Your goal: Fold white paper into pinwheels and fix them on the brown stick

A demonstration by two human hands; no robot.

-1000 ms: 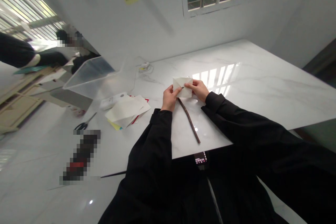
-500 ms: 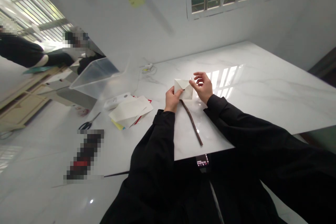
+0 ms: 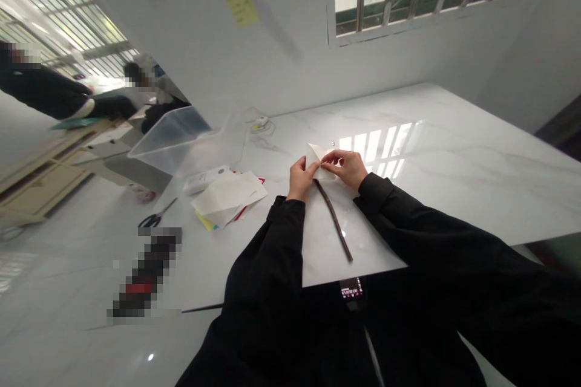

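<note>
A small cream square of paper (image 3: 311, 153), creased and partly folded, stands above the tabletop between my hands. My left hand (image 3: 300, 180) grips its left side, thumb across the front near the middle. Fingertips of my right hand (image 3: 347, 167) pinch together at the paper's middle, close to my left thumb; they cover much of its right half. From beneath the paper's lower edge a thin brown stick (image 3: 333, 217) runs down toward the front edge of the table. Whether the stick is joined to the paper cannot be seen.
Left of my hands lie loose paper sheets (image 3: 227, 196), a white box (image 3: 206, 178) and dark-handled scissors (image 3: 152, 219). A clear plastic bin (image 3: 170, 139) stands farther back. Cable (image 3: 261, 126) lies by the wall. Another person's dark sleeve (image 3: 49, 94) shows at far left.
My right hand has come from the paper's upper right corner down and left to its middle, its fingers closing. The paper's right side looks folded inward. The view has shifted slightly.
</note>
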